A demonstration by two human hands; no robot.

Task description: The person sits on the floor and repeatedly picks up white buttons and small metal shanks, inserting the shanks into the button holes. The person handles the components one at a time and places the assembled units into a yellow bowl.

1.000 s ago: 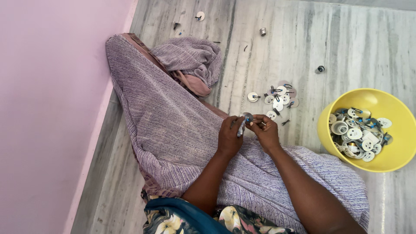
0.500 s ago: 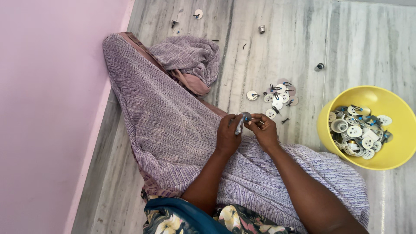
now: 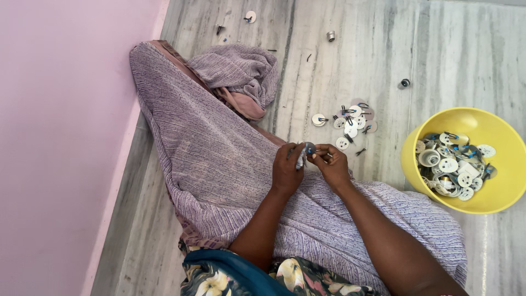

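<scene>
My left hand [image 3: 287,167] and my right hand [image 3: 330,164] meet above my lap, which is draped in purple striped cloth [image 3: 219,164]. Between the fingertips of both hands sits a small white round disc with a blue and metal part [image 3: 304,153]. Both hands pinch it, the left from the left side, the right from the right. Just beyond my hands, a small pile of similar white discs with dark clips [image 3: 350,121] lies on the floor.
A yellow bowl [image 3: 493,192] with several white discs stands on the grey marble floor [image 3: 383,49] at the right. Small loose metal pieces [image 3: 330,36] lie farther away. A pink wall [image 3: 55,137] runs along the left.
The hands stay together on the small disc with only slight finger movement. The view has shifted a little.
</scene>
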